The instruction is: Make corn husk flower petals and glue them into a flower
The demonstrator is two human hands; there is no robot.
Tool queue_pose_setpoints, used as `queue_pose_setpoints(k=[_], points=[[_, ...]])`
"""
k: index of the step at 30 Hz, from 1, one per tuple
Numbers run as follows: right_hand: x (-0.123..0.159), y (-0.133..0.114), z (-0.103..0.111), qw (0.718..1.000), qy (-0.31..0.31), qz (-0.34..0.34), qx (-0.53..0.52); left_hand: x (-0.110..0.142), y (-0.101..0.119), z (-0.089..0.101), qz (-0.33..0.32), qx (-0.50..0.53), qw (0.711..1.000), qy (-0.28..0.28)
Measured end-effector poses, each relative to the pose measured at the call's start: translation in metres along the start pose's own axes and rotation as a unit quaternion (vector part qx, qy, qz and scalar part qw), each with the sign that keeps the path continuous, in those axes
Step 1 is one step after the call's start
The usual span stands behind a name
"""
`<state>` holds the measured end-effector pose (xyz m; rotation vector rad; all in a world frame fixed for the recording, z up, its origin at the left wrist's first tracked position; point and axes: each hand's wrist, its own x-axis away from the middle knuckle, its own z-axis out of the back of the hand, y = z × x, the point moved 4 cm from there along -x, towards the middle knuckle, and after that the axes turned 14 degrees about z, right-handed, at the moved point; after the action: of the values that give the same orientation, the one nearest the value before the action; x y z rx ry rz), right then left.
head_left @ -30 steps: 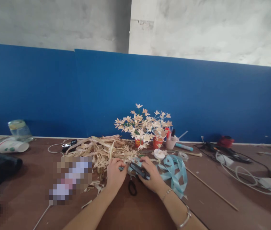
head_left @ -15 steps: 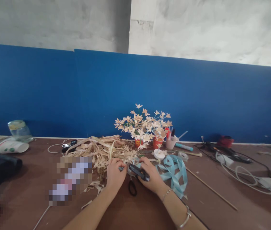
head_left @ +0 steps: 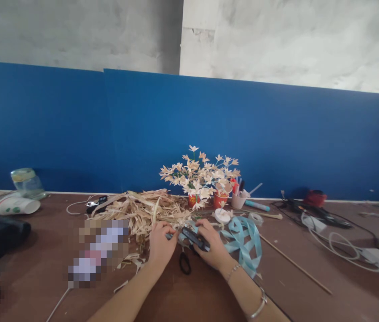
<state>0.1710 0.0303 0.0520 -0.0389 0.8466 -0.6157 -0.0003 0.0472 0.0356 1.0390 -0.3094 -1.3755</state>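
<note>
My left hand (head_left: 161,241) is closed in a pinch in front of the pile of dry husk strips (head_left: 142,208). A small bluish bit (head_left: 169,235) shows at its fingers; the rest is hidden. My right hand (head_left: 211,243) is wrapped around a short black tool (head_left: 193,237) that looks two-jawed, its tip pointing at the left fingertips. A dark cord runs past my right forearm. Scissors with black handles (head_left: 185,263) lie below and between my hands, partly covered. Behind them, pale handmade flowers (head_left: 192,172) stand in red cups (head_left: 221,200).
Light blue ribbon (head_left: 243,241) lies looped right of my right hand, near a small white dish (head_left: 222,216) and a tape roll (head_left: 255,218). A thin stick (head_left: 296,266), white cables (head_left: 340,250) and a glass jar (head_left: 28,182) are further out. A blue partition (head_left: 243,129) closes the back.
The black tool has tilted and turned slightly in my right hand, its tip shifting a little to the right. My left hand has stayed almost still.
</note>
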Motion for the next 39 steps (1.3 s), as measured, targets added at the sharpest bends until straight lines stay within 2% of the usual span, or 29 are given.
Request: queue_pose_setpoints(k=[13,18,23,29,33,36,39], points=[[0.000,-0.001,-0.002,1.000,-0.021,0.012,-0.013,0.000,-0.001,-0.001,-0.001,-0.008,1.000,0.004],[0.000,-0.001,0.000,1.000,0.002,0.006,-0.001,0.000,-0.001,0.000,-0.004,-0.003,1.000,0.006],[-0.001,-0.002,-0.001,1.000,-0.012,0.017,-0.012,0.000,-0.001,-0.001,-0.005,-0.003,1.000,0.004],[-0.001,-0.001,0.001,1.000,0.000,-0.002,-0.002,0.000,-0.001,0.000,-0.006,0.004,1.000,0.003],[-0.002,-0.008,0.001,0.999,-0.014,0.021,-0.027,0.000,-0.002,0.000,-0.014,-0.008,1.000,0.005],[-0.003,-0.010,0.008,0.999,0.012,0.033,-0.020,0.000,-0.001,0.000,-0.034,0.000,0.999,-0.008],[-0.003,-0.008,0.021,0.996,0.062,0.013,0.065,0.000,-0.002,-0.002,-0.026,0.042,0.998,-0.046]])
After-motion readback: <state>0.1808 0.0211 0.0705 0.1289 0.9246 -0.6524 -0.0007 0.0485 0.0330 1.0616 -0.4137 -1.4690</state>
